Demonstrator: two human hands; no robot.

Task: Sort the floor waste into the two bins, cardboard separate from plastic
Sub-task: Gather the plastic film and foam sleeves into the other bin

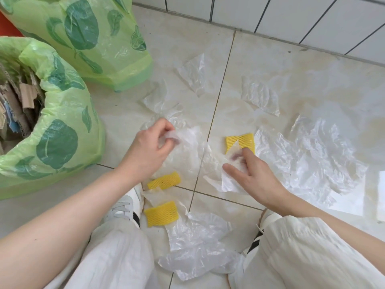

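Observation:
My left hand (151, 149) pinches a clear plastic sheet (187, 142) on the floor tiles. My right hand (250, 170) pinches another clear plastic sheet (228, 182) beside it, its fingertips showing through the film. Three yellow foam nets lie close by: one (240, 141) just beyond my right hand, one (164, 180) below my left wrist, one (161, 213) by my left shoe. At the left stands a bin (60, 142) lined with a green leaf-print bag and holding cardboard scraps (23, 101). A second bin (100, 38) with the same liner stands behind it.
Several more clear plastic sheets lie scattered over the tiles, such as one at the right (312, 155), one at the back (195, 74) and one between my legs (198, 247). A white tiled wall (291, 17) runs along the back. White paper (381, 197) lies at the right edge.

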